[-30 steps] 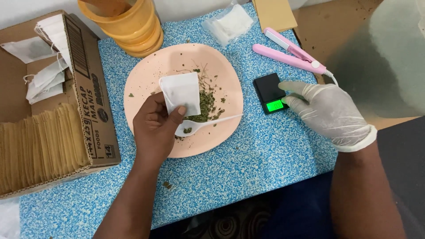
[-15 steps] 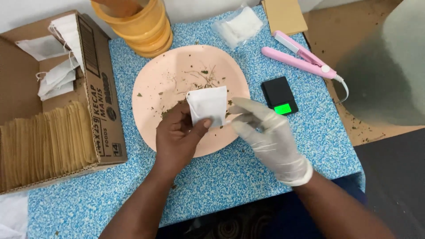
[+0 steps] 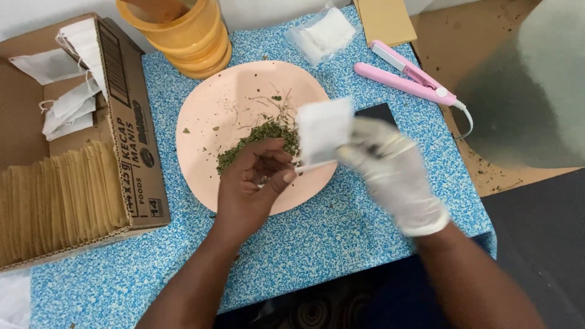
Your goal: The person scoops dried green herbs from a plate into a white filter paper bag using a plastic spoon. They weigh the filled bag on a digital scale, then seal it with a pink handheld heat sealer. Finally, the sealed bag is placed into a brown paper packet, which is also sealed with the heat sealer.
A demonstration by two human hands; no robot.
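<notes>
- Blue speckled tabletop (image 3: 341,244) lies bare near the round pink plate (image 3: 207,152).
- My gloved right hand (image 3: 396,173) pinches a small white paper sachet (image 3: 323,129), blurred, over the plate's right rim.
- My bare left hand (image 3: 253,189) curls half-closed, empty, beside dried green leaves (image 3: 259,137).

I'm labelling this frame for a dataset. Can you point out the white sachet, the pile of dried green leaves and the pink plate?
white sachet (image 3: 323,129), head view, middle of its blurred face.
pile of dried green leaves (image 3: 263,135), head view, centre of the heap.
pink plate (image 3: 204,131), head view, bare left part.
</notes>
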